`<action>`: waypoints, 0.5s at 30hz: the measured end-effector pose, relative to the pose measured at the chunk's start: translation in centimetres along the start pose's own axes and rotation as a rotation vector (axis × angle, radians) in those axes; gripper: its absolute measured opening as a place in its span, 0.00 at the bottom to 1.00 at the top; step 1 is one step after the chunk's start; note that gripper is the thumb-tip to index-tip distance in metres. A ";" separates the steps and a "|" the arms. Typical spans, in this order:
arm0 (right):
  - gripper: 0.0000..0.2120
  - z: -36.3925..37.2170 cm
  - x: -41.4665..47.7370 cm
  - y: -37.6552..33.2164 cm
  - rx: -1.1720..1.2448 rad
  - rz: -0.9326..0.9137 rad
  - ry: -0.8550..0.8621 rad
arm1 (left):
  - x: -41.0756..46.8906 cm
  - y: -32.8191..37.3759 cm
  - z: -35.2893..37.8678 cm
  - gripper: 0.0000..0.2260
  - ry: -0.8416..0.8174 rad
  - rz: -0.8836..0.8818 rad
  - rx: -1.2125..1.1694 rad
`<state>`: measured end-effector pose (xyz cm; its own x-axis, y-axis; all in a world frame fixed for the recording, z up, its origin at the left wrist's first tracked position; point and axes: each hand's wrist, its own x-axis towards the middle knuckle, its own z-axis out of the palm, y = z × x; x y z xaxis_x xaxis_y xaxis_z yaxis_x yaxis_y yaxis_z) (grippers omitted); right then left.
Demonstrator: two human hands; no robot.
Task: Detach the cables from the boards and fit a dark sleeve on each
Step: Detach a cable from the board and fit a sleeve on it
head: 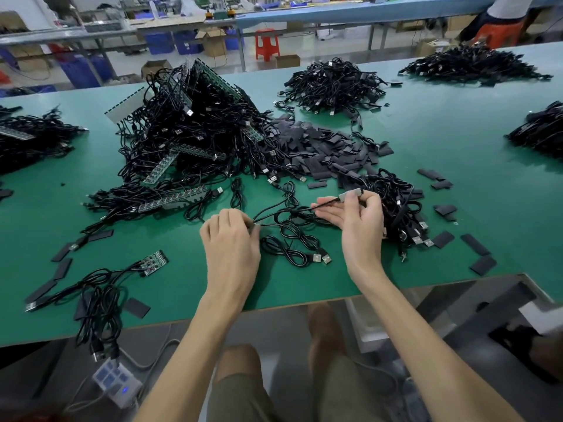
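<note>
Near table point(182, 309) edge, 6 o'clock, my right hand point(356, 222) pinches the pale board end point(350, 196) of a cable point(326, 203), left hand point(230, 239) at 8 o'clock pinches its lead; skewed pull could rip wires, loose loops point(292, 231) could snag.

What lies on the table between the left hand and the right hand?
In the head view, loops of black cable lie between the left hand and the right hand, on the green table.
</note>
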<state>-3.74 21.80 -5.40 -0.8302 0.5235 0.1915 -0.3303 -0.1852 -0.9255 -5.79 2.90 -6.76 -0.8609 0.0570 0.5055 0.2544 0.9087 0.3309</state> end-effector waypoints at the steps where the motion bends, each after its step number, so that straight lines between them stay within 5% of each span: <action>1: 0.07 0.1 -0.1 0.1 -0.021 -0.014 -0.026 | 0.0 0.1 0.0 0.09 -0.001 0.025 0.007; 5: 0.07 0.1 -0.1 0.1 -0.097 -0.012 -0.068 | -0.1 0.4 -0.2 0.05 0.021 0.106 -0.005; 11: 0.06 0.3 -0.4 0.3 -0.210 -0.016 -0.168 | -0.2 0.5 -0.3 0.26 -0.082 0.177 -0.009; 15: 0.06 0.0 -0.1 0.4 -0.175 0.030 -0.143 | -0.2 0.2 -0.2 0.14 -0.088 0.179 -0.051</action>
<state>-3.80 21.63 -5.81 -0.8977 0.3946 0.1961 -0.2320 -0.0449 -0.9717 -5.54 2.97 -6.66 -0.8346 0.2541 0.4888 0.4270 0.8590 0.2825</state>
